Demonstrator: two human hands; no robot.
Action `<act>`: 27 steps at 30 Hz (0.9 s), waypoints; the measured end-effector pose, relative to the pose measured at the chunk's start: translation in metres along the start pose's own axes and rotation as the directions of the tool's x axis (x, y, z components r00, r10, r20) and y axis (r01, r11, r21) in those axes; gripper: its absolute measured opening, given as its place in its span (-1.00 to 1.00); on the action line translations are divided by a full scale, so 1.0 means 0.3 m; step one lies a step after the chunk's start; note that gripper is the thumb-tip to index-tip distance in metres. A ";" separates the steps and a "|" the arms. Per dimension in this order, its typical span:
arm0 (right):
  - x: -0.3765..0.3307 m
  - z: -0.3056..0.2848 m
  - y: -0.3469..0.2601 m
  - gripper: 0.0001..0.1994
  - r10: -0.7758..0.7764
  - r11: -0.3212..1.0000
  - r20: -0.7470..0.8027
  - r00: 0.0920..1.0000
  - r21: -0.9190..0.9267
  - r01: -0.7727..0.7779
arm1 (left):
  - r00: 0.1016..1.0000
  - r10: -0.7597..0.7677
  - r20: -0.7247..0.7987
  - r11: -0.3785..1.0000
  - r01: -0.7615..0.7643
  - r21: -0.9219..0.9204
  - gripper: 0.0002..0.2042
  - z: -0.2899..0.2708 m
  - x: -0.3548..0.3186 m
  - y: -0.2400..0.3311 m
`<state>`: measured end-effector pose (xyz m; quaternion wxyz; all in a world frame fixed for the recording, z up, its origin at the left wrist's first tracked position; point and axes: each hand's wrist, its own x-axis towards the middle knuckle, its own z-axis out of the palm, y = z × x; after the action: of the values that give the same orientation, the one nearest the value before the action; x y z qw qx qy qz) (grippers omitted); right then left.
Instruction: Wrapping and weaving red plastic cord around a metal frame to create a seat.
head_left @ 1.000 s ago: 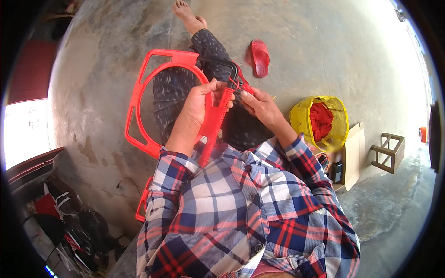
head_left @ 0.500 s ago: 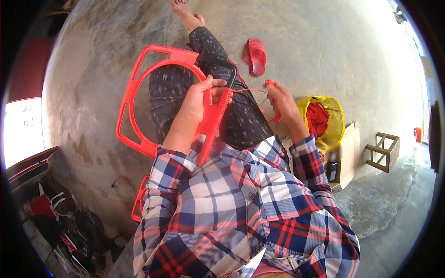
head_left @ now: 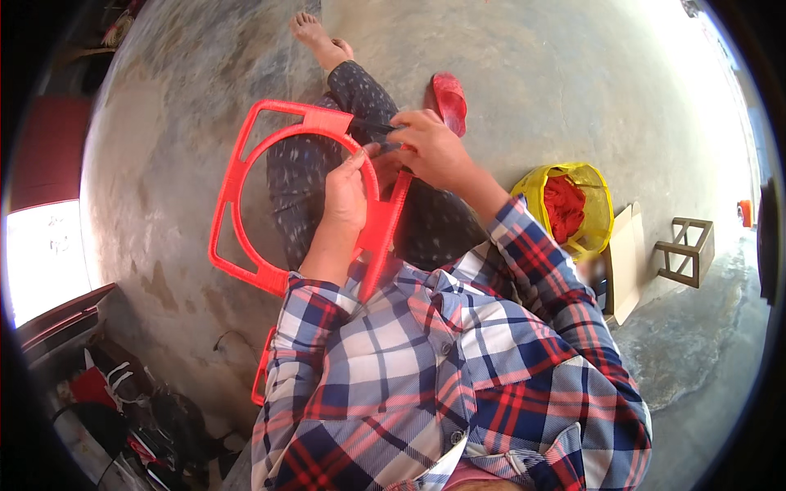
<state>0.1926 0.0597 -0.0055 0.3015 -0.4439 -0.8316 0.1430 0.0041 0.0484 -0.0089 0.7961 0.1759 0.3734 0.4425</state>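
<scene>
A square frame with a ring inside it (head_left: 378, 229), closely wrapped in red cord, rests over my lap. One corner of it, the bare black bar (head_left: 368, 126), shows no red wrapping. My left hand (head_left: 347, 196) is closed around the frame where ring and side meet, its fingertips passing behind. Close by, my right hand (head_left: 438, 151) is at the black corner, fingers bent and pinched together over the bar. The red cord that ran to this hand is now hidden by it.
Beyond my knee a red slipper (head_left: 449, 105) lies on the concrete floor. To the right stand a yellow basket (head_left: 604, 214) with red material (head_left: 563, 209), an open cardboard box (head_left: 628, 266) and a small stool (head_left: 686, 254). Part of another red frame (head_left: 260, 378) shows beside my left arm.
My right hand has moved left from beside the basket to the frame's black corner. The stretched red cord between them no longer shows. My left hand keeps its grip.
</scene>
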 end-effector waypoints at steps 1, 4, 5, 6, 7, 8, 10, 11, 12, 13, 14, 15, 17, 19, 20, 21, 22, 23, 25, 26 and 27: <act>-0.025 -0.005 -0.011 -0.90 0.158 0.981 -0.228 0.961 0.151 -0.126 | 0.998 -0.054 0.036 0.998 0.053 0.015 -0.55 0.011 -0.007 0.006; -0.142 -0.034 0.037 -0.86 0.526 0.808 -0.328 0.784 0.482 -0.340 | 0.988 -0.134 0.073 0.990 0.131 0.043 -0.39 0.018 -0.012 0.012; -0.181 -0.029 0.064 -0.81 0.687 0.646 -0.212 0.695 0.616 -0.451 | 0.984 -0.159 0.076 0.986 0.155 0.057 -0.32 0.018 -0.009 0.016; -0.192 -0.028 0.056 -0.81 0.689 0.646 -0.213 0.692 0.615 -0.453 | 0.984 -0.162 0.078 0.986 0.158 0.058 -0.32 0.013 -0.002 0.018; -0.207 -0.024 0.044 -0.79 0.630 0.720 -0.124 0.766 0.462 -0.518 | 0.957 -0.244 0.159 0.969 0.245 0.013 -0.34 0.004 0.005 0.020; -0.217 -0.020 0.032 -0.77 0.576 0.784 -0.017 0.818 0.294 -0.546 | 0.917 -0.318 0.242 0.943 0.333 -0.025 -0.36 -0.001 0.012 0.018; -0.186 0.014 -0.019 -0.77 0.566 0.784 -0.015 0.824 0.318 -0.533 | 0.911 -0.333 0.243 0.940 0.342 0.005 -0.33 -0.015 0.014 0.013; -0.173 0.024 -0.033 -0.78 0.560 0.783 -0.016 0.828 0.336 -0.523 | 0.903 -0.351 0.248 0.935 0.354 0.034 -0.31 -0.019 0.017 0.011; -0.171 0.027 -0.029 -0.78 0.563 0.782 -0.021 0.826 0.338 -0.524 | 0.902 -0.354 0.249 0.934 0.356 0.040 -0.31 -0.011 0.017 0.010; -0.170 0.031 -0.021 -0.79 0.555 0.783 -0.023 0.832 0.352 -0.512 | 0.913 -0.350 0.210 0.936 0.347 0.053 -0.32 -0.001 0.015 0.004; -0.171 0.034 -0.014 -0.80 0.546 0.785 -0.026 0.837 0.365 -0.501 | 0.922 -0.345 0.173 0.938 0.339 0.066 -0.33 0.007 0.016 0.001; -0.179 0.031 -0.007 -0.80 0.543 0.786 -0.026 0.839 0.367 -0.497 | 0.924 -0.342 0.171 0.940 0.335 0.067 -0.33 -0.001 0.016 0.003; -0.217 0.000 0.023 -0.86 0.392 0.885 -0.237 0.889 0.361 -0.294 | 0.902 -0.377 0.212 0.926 0.363 0.100 -0.32 -0.022 0.020 0.003; -0.240 -0.088 0.001 -0.88 0.439 0.776 -0.226 0.870 0.583 -0.241 | 0.896 -0.399 0.195 0.917 0.386 0.102 -0.41 -0.008 0.011 0.009; -0.257 -0.141 -0.017 -0.87 0.489 0.619 -0.202 0.849 0.766 -0.174 | 0.886 -0.426 0.181 0.904 0.413 0.107 -0.49 0.005 0.004 0.012; -0.284 -0.184 -0.034 -0.85 0.527 0.371 -0.117 0.842 0.923 -0.103 | 0.888 -0.422 0.184 0.907 0.410 0.101 -0.49 0.020 -0.009 0.018; -0.320 -0.225 -0.047 -0.83 0.542 0.088 -0.022 0.840 0.996 -0.030 | 0.899 -0.418 0.130 0.908 0.406 0.106 -0.57 0.030 -0.015 0.020; -0.361 -0.292 -0.059 -0.87 0.503 -0.046 0.030 0.864 0.999 -0.008 | 0.910 -0.409 0.073 0.910 0.400 0.112 -0.64 0.033 -0.018 0.023; -0.438 -0.434 -0.087 -0.93 0.514 -0.107 0.035 0.857 0.994 0.023 | 0.917 -0.386 0.096 0.922 0.380 0.076 -0.68 0.007 -0.009 0.019; -0.478 -0.501 -0.104 -0.95 0.571 -0.031 -0.012 0.821 0.999 0.036 | 0.920 -0.374 0.118 0.927 0.371 0.048 -0.70 -0.002 -0.007 0.016; -0.524 -0.559 -0.114 -0.94 0.689 0.046 -0.078 0.721 0.997 0.064 | 0.920 -0.372 0.121 0.928 0.370 0.040 -0.70 0.001 -0.008 0.017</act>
<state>0.3423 -0.0942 0.0833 0.6953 -0.3360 -0.2659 0.5770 0.0007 0.0492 -0.0046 0.8861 0.1363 0.3522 0.2688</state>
